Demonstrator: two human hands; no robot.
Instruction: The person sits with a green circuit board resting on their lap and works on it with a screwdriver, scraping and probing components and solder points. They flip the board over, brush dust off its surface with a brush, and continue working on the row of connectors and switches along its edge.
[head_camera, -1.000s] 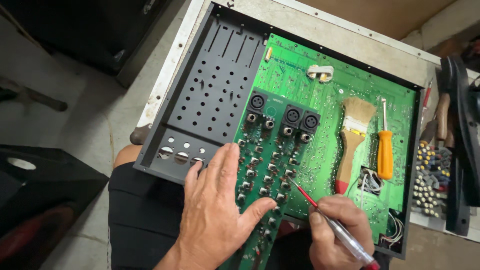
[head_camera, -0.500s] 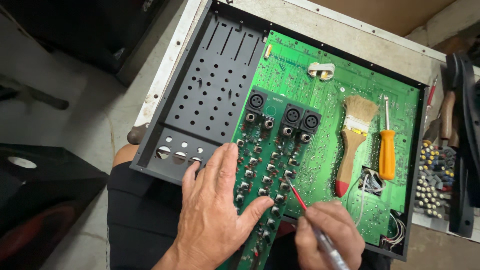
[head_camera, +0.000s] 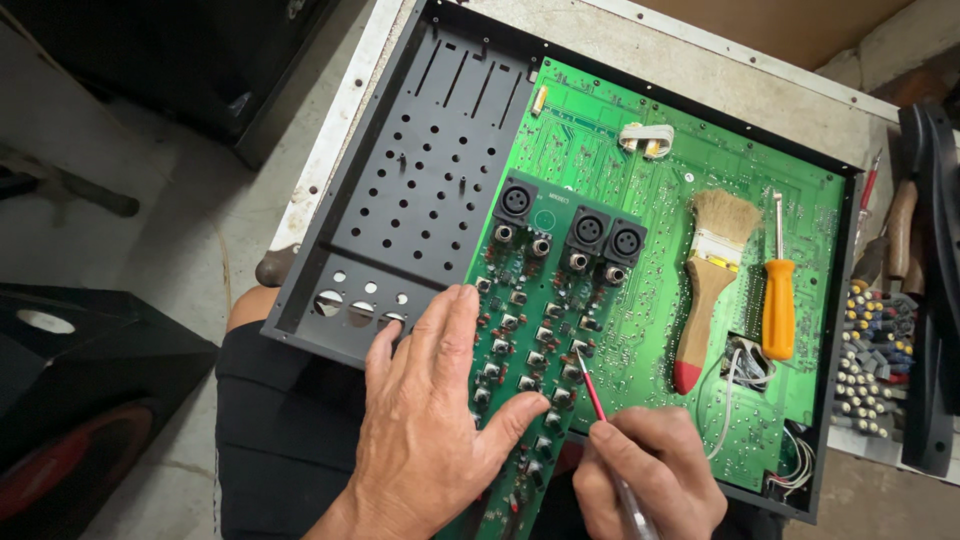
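Observation:
An open black metal chassis holds a large green circuit board. A narrower green board with round sockets and rows of small parts lies over it. My left hand rests flat on the lower end of this narrow board, fingers spread, thumb pointing right. My right hand grips a thin red-shafted screwdriver, its tip touching the narrow board's right edge.
A wooden paintbrush and an orange-handled screwdriver lie on the large board. A rack of small screwdriver bits stands right of the chassis. A black speaker box sits on the floor at left. White wires trail at the lower right corner.
The red-shafted screwdriver's tip has shifted a little up and left along the narrow board's edge. My left hand has stayed in place.

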